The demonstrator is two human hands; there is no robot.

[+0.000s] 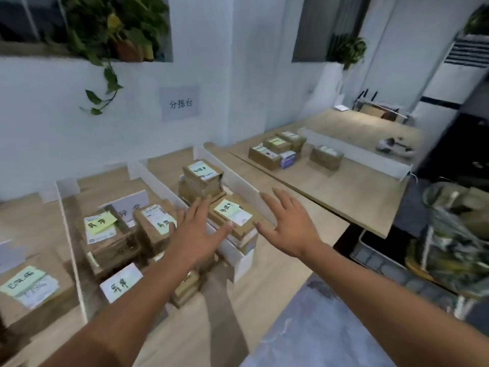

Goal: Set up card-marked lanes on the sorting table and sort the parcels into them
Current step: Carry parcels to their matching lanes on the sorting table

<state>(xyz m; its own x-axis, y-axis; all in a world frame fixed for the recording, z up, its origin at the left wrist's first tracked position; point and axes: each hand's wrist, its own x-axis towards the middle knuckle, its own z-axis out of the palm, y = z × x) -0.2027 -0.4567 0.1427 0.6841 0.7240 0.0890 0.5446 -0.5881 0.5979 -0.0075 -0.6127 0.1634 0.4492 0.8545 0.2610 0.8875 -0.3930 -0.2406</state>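
Observation:
The sorting table (267,276) is split into lanes by white dividers (239,181). Brown parcels with green notes lie in the lanes: one at the left (31,290), two in the middle lane (103,234), a stack (202,178) and a nearer parcel (235,215) in the right lane. White lane cards stand in the middle lane, one at the back (129,207) and one at the front (121,282). My left hand (197,234) hovers with fingers spread by the nearer parcel's left side. My right hand (288,223) is spread open just right of it, holding nothing.
A second table at the back right carries more parcels (276,152) and one apart (326,156). A bin of plastic-wrapped items (447,250) sits at the right. A paper sign (180,103) hangs on the white wall, potted plants (113,25) above.

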